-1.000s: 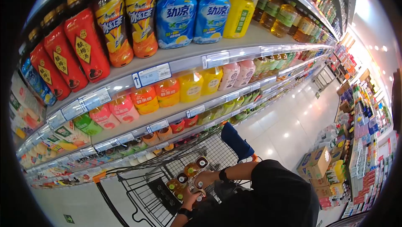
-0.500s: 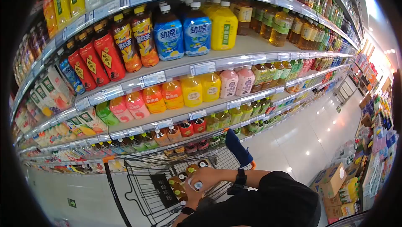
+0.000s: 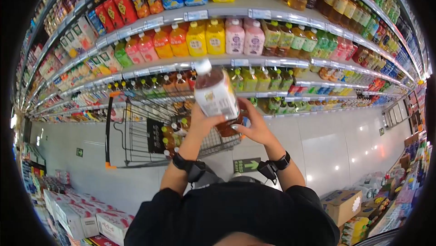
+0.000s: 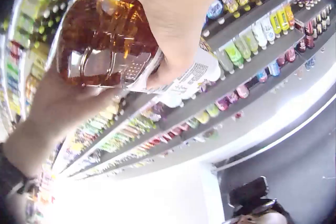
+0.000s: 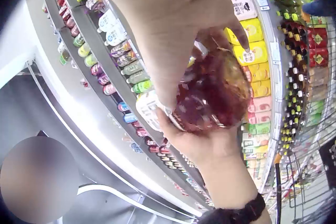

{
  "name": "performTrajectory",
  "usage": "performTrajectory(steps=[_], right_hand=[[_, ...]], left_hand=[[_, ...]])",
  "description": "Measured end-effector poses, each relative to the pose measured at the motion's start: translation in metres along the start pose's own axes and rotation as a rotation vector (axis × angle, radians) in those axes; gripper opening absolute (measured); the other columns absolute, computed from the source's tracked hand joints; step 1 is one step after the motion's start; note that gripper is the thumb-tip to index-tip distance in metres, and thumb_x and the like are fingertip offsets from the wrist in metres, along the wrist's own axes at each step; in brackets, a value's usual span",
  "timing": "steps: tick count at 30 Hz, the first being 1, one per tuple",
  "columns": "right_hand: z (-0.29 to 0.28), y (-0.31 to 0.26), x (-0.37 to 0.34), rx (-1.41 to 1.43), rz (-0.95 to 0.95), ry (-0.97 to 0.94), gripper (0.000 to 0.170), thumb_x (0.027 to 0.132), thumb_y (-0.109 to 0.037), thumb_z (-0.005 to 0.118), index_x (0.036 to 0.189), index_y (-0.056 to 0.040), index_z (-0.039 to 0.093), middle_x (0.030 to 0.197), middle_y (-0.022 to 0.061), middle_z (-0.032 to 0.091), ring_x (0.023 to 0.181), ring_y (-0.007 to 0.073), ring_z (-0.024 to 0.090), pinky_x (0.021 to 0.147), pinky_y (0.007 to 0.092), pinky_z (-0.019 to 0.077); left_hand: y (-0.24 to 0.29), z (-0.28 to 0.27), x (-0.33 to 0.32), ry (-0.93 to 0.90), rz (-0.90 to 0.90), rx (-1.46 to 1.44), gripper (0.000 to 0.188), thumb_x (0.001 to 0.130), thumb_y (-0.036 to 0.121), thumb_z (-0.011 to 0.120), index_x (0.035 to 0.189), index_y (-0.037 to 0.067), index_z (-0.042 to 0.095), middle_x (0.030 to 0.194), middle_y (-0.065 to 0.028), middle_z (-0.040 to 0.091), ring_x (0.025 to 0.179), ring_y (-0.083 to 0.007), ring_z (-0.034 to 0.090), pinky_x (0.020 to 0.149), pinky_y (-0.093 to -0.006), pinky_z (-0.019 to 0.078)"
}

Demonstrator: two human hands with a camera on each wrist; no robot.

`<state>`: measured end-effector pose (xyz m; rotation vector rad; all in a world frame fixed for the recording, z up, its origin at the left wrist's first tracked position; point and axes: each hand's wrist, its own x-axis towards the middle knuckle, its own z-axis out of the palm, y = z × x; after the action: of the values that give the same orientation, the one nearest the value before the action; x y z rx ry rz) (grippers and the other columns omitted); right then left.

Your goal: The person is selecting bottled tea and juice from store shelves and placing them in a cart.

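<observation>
Both hands hold a large plastic bottle point(image 3: 217, 98) of brown drink, with a white label and white cap, up in front of the shelves. It is tilted, its cap toward the upper left. The left hand point(image 3: 203, 121) grips its label side, thumb across the label. Near the base, the right hand point(image 3: 255, 127) curls round the other side. In the left wrist view, the clear base of the bottle point(image 4: 107, 45) shows amber liquid. The right wrist view has the bottle point(image 5: 212, 95) between both hands. Below the left forearm, several bottles point(image 3: 169, 138) stand in the shopping cart point(image 3: 131, 141).
Long shelves of drinks point(image 3: 272, 12) run across the front. A cardboard box point(image 3: 343, 206) and packs lie at the right, with white cartons point(image 3: 75, 216) at the lower left. The tiled floor point(image 3: 313, 146) carries a green exit sign point(image 3: 246, 164).
The hands, earlier down among the bottles in the cart, have lifted one bottle up out of it. The head view has shifted, so the cart and shelves appear in different places.
</observation>
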<state>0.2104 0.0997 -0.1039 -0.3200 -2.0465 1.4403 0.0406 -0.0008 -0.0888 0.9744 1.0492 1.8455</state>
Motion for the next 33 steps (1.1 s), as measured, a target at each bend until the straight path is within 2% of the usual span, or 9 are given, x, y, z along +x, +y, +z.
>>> performTrajectory(steps=[1, 11, 14, 15, 22, 28, 29, 32, 33], right_hand=[[0.003, -0.008, -0.011, 0.279, 0.021, -0.032, 0.091, 0.074, -0.021, 0.076, 0.143, 0.0005, 0.02, 0.139, 0.0141, 0.037, 0.129, 0.0226, 0.038, 0.104, 0.035, 0.0338], [-0.024, -0.034, -0.084, 0.589, -0.152, 0.056, 0.097, 0.071, -0.02, 0.079, 0.144, 0.0012, 0.018, 0.144, 0.0164, 0.033, 0.133, 0.0272, 0.034, 0.109, 0.039, 0.0285], [-0.03, -0.033, -0.098, 1.149, 0.017, -0.114, 0.092, 0.073, -0.027, 0.077, 0.142, 0.0012, 0.023, 0.142, 0.0156, 0.038, 0.131, 0.028, 0.038, 0.108, 0.0405, 0.0322], [-0.035, -0.026, -0.104, 1.205, 0.049, -0.134, 0.09, 0.075, -0.035, 0.076, 0.141, 0.001, 0.027, 0.139, 0.0166, 0.042, 0.128, 0.0288, 0.044, 0.106, 0.0434, 0.0368], [-0.029, -0.034, -0.123, 1.554, 0.098, -0.482, 0.089, 0.074, -0.036, 0.076, 0.139, 0.0028, 0.029, 0.138, 0.0191, 0.043, 0.123, 0.0304, 0.048, 0.103, 0.0448, 0.0412], [-0.034, -0.07, -0.134, 1.19, 0.047, -0.139, 0.078, 0.075, -0.029, 0.071, 0.135, 0.0049, 0.035, 0.131, 0.0184, 0.05, 0.117, 0.0272, 0.054, 0.1, 0.0402, 0.0444], [-0.033, -0.079, -0.137, 1.103, 0.054, -0.08, 0.074, 0.074, -0.027, 0.072, 0.131, 0.0057, 0.038, 0.126, 0.0166, 0.054, 0.116, 0.0234, 0.055, 0.098, 0.0369, 0.0448], [-0.035, -0.084, -0.133, 0.826, -0.081, -0.005, 0.071, 0.073, -0.025, 0.073, 0.129, 0.0053, 0.042, 0.121, 0.0143, 0.057, 0.112, 0.0187, 0.055, 0.097, 0.0343, 0.0445], [-0.036, -0.084, -0.132, 0.658, -0.115, 0.087, 0.072, 0.07, -0.026, 0.075, 0.127, 0.0052, 0.043, 0.117, 0.0138, 0.058, 0.107, 0.0179, 0.057, 0.093, 0.0336, 0.046]], left_hand=[[0.006, 0.017, -0.003, -0.009, -0.028, -0.081, 0.054, 0.063, 0.002, 0.075, 0.113, -0.002, 0.056, 0.105, -0.009, 0.066, 0.095, -0.0186, 0.065, 0.085, -0.0329, 0.0507], [0.049, 0.106, -0.035, -0.185, -0.018, -0.032, 0.058, 0.059, -0.002, 0.073, 0.115, -0.003, 0.057, 0.104, -0.0104, 0.067, 0.095, -0.0201, 0.065, 0.084, -0.0319, 0.0506], [0.052, 0.115, -0.046, -0.217, -0.073, -0.152, 0.06, 0.06, -0.004, 0.069, 0.118, -0.003, 0.054, 0.107, -0.0121, 0.066, 0.097, -0.0221, 0.065, 0.085, -0.0339, 0.0511], [0.052, 0.118, -0.049, -0.223, -0.109, -0.227, 0.062, 0.06, -0.004, 0.068, 0.12, -0.003, 0.053, 0.108, -0.0128, 0.065, 0.098, -0.0228, 0.065, 0.086, -0.0345, 0.0511], [0.043, 0.118, -0.06, -0.237, -0.261, -0.254, 0.068, 0.058, 0.01, 0.066, 0.123, -0.003, 0.051, 0.113, -0.0148, 0.063, 0.101, -0.0255, 0.064, 0.089, -0.0379, 0.0509], [0.027, 0.106, -0.06, -0.287, -0.247, -0.27, 0.076, 0.058, 0.018, 0.072, 0.127, -0.002, 0.048, 0.118, -0.0125, 0.061, 0.107, -0.0257, 0.061, 0.094, -0.0378, 0.0476], [0.025, 0.109, -0.055, -0.41, -0.159, -0.33, 0.083, 0.065, 0.026, 0.076, 0.135, -0.002, 0.04, 0.129, -0.0122, 0.054, 0.118, -0.0247, 0.053, 0.101, -0.0376, 0.0413], [0.044, 0.126, -0.07, -0.254, -0.078, -0.132, 0.087, 0.074, 0.034, 0.075, 0.141, -0.001, 0.031, 0.139, -0.0122, 0.044, 0.129, -0.0232, 0.042, 0.106, -0.0376, 0.0325], [0.038, 0.116, -0.071, -0.309, -0.039, -0.044, 0.088, 0.08, 0.04, 0.071, 0.143, -0.002, 0.026, 0.143, -0.0122, 0.038, 0.134, -0.0223, 0.034, 0.109, -0.0376, 0.0272]])
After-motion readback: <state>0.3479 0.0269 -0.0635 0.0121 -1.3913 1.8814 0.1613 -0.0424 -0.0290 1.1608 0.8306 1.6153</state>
